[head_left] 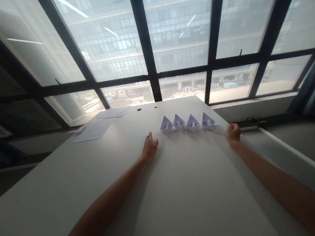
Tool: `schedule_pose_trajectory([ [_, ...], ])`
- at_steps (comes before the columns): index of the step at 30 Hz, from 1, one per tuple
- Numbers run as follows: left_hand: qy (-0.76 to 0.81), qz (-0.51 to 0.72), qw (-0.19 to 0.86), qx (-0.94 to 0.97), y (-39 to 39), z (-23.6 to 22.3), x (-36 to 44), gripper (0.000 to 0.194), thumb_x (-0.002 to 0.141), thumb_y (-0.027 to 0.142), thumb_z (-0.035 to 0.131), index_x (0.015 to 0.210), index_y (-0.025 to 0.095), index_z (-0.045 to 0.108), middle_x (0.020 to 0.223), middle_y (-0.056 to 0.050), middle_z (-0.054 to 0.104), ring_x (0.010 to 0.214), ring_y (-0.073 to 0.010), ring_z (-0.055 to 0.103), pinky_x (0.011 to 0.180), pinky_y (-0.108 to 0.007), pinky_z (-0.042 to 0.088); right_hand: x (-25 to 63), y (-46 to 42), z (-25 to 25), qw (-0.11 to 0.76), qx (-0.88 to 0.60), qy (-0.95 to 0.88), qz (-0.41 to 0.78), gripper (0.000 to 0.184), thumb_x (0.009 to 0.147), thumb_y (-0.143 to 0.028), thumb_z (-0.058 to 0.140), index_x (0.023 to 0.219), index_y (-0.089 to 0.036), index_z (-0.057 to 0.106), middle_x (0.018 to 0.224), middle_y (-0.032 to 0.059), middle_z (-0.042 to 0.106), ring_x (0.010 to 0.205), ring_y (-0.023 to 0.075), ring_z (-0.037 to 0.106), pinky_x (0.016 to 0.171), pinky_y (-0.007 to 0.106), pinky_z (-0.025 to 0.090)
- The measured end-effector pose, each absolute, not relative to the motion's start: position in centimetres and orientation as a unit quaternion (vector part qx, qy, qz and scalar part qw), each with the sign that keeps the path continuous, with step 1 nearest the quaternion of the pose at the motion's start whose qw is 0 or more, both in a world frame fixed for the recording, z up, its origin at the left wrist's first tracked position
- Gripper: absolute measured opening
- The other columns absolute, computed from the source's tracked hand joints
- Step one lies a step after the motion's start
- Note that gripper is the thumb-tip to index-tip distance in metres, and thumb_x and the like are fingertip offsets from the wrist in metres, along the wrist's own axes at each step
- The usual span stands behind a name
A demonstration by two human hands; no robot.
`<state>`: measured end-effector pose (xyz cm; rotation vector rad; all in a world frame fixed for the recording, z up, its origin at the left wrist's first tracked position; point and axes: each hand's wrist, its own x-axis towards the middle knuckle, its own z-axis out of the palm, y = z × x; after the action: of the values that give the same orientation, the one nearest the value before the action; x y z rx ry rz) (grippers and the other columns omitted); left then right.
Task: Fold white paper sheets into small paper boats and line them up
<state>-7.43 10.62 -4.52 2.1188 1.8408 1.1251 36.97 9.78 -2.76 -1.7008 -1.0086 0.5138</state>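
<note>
Several white folded paper boats [193, 125] stand in a side-by-side row on the white table [182, 197], their pointed peaks upward. My left hand [149, 147] is just left of the leftmost boat [166, 126], apart from it. Its index finger stretches forward with the thumb held away, and it holds nothing. At the table's right edge is my right hand [233, 133], closed in a fist, a short gap to the right of the rightmost boat [208, 122]. No object shows in that fist.
White paper sheets [92, 133] lie at the table's far left. Two small round holes, one of them dark [139, 109], are near the far edge. Tall windows with dark frames [146, 48] rise behind. A blue curtain [312, 80] hangs at right, near a dark cable [255, 120].
</note>
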Motion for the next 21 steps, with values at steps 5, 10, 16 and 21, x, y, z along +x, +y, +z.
schedule_pose_trajectory([
  [5,0.634,0.245,0.052,0.731,5.8,-4.6,-4.9,0.073,0.095,0.046,0.043,0.150,0.001,0.028,0.156,-0.027,0.032,0.148,-0.0342,0.027,0.119,-0.048,0.025,32.5,6.5,-3.4,0.530,-0.688,-0.480,0.123,0.029,0.087,-0.026,0.041,0.103,-0.013,0.062,0.106,0.0166,0.065,0.100,0.0258,0.060,0.094,0.037,0.046],
  [10,0.608,0.141,0.092,0.776,2.0,-4.2,-0.4,0.077,0.096,0.059,0.032,0.154,0.010,0.023,0.161,-0.022,0.023,0.151,-0.0346,0.016,0.119,-0.057,0.016,25.8,4.2,-3.8,0.458,-0.597,-0.653,0.084,0.030,0.088,-0.027,0.044,0.106,-0.015,0.066,0.110,0.0156,0.066,0.111,0.0287,0.056,0.105,0.042,0.040],
  [16,0.516,0.114,0.046,0.848,-0.2,-3.7,1.3,0.065,0.099,0.054,0.032,0.154,0.021,0.030,0.162,-0.012,0.028,0.151,-0.0296,0.019,0.120,-0.055,0.016,20.6,1.6,-4.8,0.293,-0.543,-0.786,0.030,0.046,0.094,-0.030,0.046,0.134,-0.011,0.057,0.145,0.0201,0.049,0.135,0.0297,0.043,0.113,0.042,0.032],
  [21,0.492,0.096,0.041,0.864,-0.4,-3.6,0.9,0.054,0.100,0.049,0.035,0.150,0.028,0.038,0.161,-0.007,0.031,0.150,-0.0291,0.023,0.120,-0.056,0.019,20.4,1.2,-5.3,0.205,-0.524,-0.825,0.043,0.046,0.097,-0.031,0.046,0.138,-0.012,0.056,0.149,0.0202,0.047,0.141,0.0304,0.038,0.116,0.048,0.027],
])
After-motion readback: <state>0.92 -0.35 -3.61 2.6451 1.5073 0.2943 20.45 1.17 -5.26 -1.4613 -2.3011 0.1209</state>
